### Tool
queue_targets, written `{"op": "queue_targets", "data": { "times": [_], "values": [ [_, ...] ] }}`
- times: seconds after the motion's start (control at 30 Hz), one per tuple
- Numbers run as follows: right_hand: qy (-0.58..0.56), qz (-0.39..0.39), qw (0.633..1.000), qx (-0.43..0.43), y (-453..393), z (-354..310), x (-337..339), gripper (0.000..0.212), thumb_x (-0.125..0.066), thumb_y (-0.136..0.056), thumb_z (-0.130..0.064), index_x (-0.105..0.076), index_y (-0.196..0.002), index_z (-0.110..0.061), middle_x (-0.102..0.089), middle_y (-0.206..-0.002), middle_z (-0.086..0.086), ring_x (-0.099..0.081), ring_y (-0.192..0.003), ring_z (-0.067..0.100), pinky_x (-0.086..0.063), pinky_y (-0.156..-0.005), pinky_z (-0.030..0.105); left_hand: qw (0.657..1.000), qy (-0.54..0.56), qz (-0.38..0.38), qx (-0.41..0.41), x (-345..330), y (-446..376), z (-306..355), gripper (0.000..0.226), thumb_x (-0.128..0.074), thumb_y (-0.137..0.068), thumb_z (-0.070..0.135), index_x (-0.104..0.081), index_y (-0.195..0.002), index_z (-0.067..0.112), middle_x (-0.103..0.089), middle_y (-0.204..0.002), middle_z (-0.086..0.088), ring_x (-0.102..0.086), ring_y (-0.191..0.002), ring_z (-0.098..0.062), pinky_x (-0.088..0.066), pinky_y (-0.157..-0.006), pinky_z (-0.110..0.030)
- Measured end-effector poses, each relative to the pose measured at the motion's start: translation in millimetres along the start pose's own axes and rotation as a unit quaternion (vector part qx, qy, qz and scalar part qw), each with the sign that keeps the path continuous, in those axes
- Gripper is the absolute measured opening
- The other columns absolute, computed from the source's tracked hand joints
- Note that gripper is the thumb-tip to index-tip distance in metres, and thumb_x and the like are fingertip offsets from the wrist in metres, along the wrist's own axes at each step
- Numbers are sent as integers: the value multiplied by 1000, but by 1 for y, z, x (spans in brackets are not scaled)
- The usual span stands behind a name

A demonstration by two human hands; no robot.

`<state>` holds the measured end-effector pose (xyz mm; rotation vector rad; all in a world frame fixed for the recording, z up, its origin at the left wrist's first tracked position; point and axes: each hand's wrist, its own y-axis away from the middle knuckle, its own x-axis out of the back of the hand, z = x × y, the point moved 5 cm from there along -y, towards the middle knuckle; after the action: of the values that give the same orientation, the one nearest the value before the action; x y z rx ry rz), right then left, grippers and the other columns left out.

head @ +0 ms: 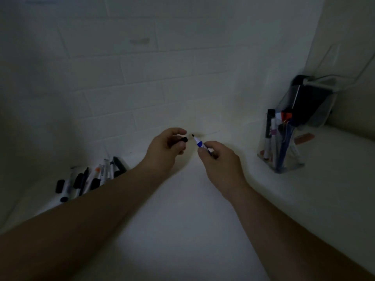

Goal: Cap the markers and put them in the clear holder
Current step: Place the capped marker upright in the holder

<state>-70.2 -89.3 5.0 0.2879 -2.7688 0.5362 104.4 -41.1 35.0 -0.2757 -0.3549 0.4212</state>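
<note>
Hands meet above a white surface (182,230): the left hand (162,149) pinches a black cap (181,140), its open end just apart from the tip of a blue-and-white marker (199,144) gripped by the right hand (221,165). Loose markers and caps (91,177) lie at far left; the clear holder (280,142), holding several markers, stands at right.

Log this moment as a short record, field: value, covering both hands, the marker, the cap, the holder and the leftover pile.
left hand: holds a black cap, open end toward the marker
right hand: grips a white marker with blue band, tip bare
cap and tip: apart, nearly in line
clear holder: upright at right, several markers inside
loose markers and caps: pile at left against the wall
surface: white
stage: capping not yet done
</note>
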Motion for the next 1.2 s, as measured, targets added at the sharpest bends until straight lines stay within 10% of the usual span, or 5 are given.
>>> {"op": "queue_targets", "data": {
  "times": [0.37, 1.2],
  "values": [
    [63, -32, 994, 80, 10, -16, -4, 8, -67, -91, -40, -64, -98, -40, -72, -95, -5, -66, -86, 10, -58, -83, 40, 999, -25, 10, -33, 31, 18, -3, 34, -69, -88, 1, -73, -95, 33, -76, -95, 8, -70, -96, -12, -55, -95, -35],
    [326, -65, 924, 191, 12, -25, -6, 37, -46, -96, -56, -59, -78, -27, -51, -68, -6, -51, -65, 11, -47, -59, 40, 953, -262, -86, -126, 16, 26, -2, 22, -65, -94, 16, -71, -111, 28, -72, -89, 14, -65, -82, 4, -46, -77, -9]
  ]
}}
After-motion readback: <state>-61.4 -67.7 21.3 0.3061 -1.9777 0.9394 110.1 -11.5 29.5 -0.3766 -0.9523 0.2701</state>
